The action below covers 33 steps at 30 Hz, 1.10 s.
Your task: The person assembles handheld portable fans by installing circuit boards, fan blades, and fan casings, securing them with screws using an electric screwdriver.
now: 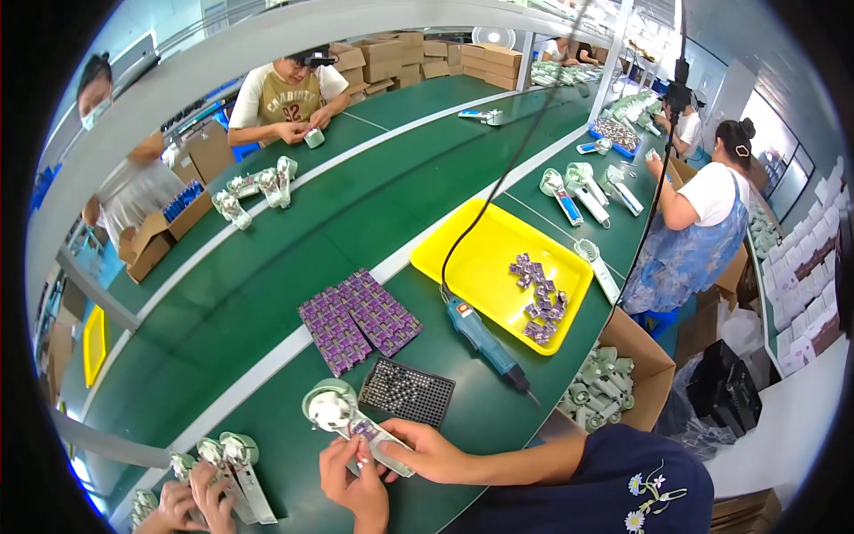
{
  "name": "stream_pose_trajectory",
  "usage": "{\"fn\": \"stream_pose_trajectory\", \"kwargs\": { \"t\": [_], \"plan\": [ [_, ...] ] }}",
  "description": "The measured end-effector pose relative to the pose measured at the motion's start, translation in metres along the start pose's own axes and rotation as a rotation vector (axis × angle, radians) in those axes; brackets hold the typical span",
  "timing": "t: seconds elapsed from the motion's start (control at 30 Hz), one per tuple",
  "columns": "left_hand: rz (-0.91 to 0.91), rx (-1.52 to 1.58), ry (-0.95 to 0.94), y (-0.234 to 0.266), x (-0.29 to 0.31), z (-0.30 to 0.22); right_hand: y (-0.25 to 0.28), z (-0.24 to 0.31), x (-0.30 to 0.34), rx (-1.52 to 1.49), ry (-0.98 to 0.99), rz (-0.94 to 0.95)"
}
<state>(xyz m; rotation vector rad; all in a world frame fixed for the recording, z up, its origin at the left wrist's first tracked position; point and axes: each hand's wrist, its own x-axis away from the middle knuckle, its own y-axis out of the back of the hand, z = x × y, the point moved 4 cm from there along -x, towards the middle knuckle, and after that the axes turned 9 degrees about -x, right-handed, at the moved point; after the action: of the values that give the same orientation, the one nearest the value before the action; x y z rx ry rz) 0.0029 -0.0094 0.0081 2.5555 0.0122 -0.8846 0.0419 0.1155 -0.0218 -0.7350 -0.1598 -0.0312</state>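
Note:
A pale green and white handheld fan (331,408) is held over the near bench, its round head to the far left and its handle open. Inside the handle lies a small purple circuit board (365,430). My right hand (429,452) grips the handle's near end. At the handle's near-left side, the fingertips of my left hand (356,476) are pinched together; whatever they hold is too small to make out. Just beyond the fan are a black tray of small metal screws (407,392) and purple circuit board panels (360,320). An electric screwdriver (485,343) lies to the right.
A yellow tray (427,245) holds several small purple boards. To the right stands a carton (654,356) of fan parts. Another person's hands (197,500) work on fans at lower left. Further fans (562,196) lie along the green bench (294,276). A black cable hangs overhead.

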Motion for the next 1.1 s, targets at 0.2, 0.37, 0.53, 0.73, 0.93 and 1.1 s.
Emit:
{"fn": "stream_pose_trajectory", "kwargs": {
  "t": [0.2, 0.37, 0.53, 0.73, 0.93, 1.1],
  "plan": [
    [-0.064, 0.126, 0.333, -0.007, 0.0, 0.032, -0.003, 0.012, -0.028, 0.288, -0.02, 0.053],
    [-0.113, 0.063, 0.336, 0.009, 0.008, 0.049, -0.013, 0.012, -0.031, 0.349, 0.037, 0.12],
    [-0.224, 0.182, 0.487, 0.008, 0.004, 0.031, -0.011, 0.014, -0.038, 0.298, -0.035, 0.117],
    [-0.073, 0.323, 0.571, -0.007, 0.016, 0.045, 0.011, 0.01, -0.023, 0.228, -0.07, 0.013],
    [-0.018, 0.297, 0.388, -0.016, 0.018, 0.042, 0.008, 0.014, -0.024, 0.323, -0.031, -0.008],
    [-0.003, 0.327, 0.431, -0.016, 0.013, 0.038, 0.004, 0.022, -0.027, 0.301, -0.034, -0.02]
  ]
}}
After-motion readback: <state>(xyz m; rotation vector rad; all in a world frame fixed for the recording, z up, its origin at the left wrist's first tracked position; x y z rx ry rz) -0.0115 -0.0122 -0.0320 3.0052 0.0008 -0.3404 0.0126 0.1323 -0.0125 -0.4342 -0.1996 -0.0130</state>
